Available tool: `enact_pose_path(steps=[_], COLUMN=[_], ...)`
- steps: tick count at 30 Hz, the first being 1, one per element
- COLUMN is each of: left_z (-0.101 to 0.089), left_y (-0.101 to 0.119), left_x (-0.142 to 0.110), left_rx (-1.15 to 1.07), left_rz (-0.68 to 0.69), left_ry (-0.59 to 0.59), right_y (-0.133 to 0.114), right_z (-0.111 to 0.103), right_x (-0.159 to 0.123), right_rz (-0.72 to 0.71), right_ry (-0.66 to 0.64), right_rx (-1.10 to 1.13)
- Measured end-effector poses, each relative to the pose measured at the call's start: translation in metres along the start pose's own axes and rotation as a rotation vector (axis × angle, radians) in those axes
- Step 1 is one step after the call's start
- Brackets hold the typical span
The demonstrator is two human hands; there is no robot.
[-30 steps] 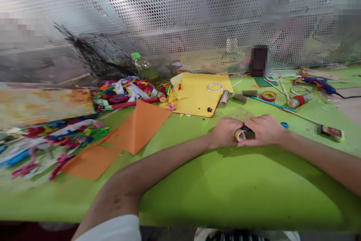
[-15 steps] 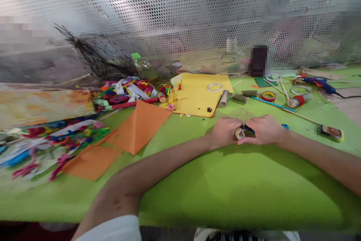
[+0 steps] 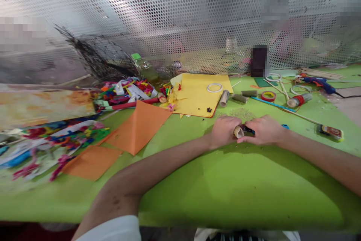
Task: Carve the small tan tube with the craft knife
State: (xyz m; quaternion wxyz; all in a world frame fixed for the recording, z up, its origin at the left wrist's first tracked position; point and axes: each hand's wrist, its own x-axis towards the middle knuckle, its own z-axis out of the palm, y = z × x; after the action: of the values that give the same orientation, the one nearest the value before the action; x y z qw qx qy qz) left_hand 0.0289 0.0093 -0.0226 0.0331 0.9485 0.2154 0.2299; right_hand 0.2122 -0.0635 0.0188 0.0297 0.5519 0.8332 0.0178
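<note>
Head view: left hand curls fingers tight round a tube, right hand clasps a dark tool beside it, crumbs beyond it suggesting work part-done, unfinished.

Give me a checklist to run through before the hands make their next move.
1. Tube gripped in left hand: ok.
2. Dark tool held in right hand: ok.
3. Tool's tip clear of left hand: cannot tell, partly hidden.
4. Glue gun away from both hands: ok, far back right.
5. Table free of crumbs: not ok, some lie beyond the hands.
</note>
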Motion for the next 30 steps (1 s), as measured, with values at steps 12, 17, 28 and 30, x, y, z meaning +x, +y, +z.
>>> enact_pose_path(steps=[12,17,28,30], left_z=[-0.001,0.001,0.000,0.001], left_y=[-0.001,-0.001,0.003,0.003], left_x=[0.002,0.002,0.000,0.000], left_rx=[0.007,0.006,-0.122,-0.156], left_rz=[0.073,0.081,-0.001,-0.012], left_ry=[-0.058,-0.054,0.040,0.054], right_y=[-0.003,-0.001,0.009,0.010], right_z=[0.001,0.001,-0.004,-0.005], right_x=[-0.001,-0.001,0.003,0.003], right_rz=[-0.004,-0.009,0.046,0.051], right_ry=[0.013,-0.001,0.025,0.029], right_rx=[-0.018,0.005,0.127,0.183])
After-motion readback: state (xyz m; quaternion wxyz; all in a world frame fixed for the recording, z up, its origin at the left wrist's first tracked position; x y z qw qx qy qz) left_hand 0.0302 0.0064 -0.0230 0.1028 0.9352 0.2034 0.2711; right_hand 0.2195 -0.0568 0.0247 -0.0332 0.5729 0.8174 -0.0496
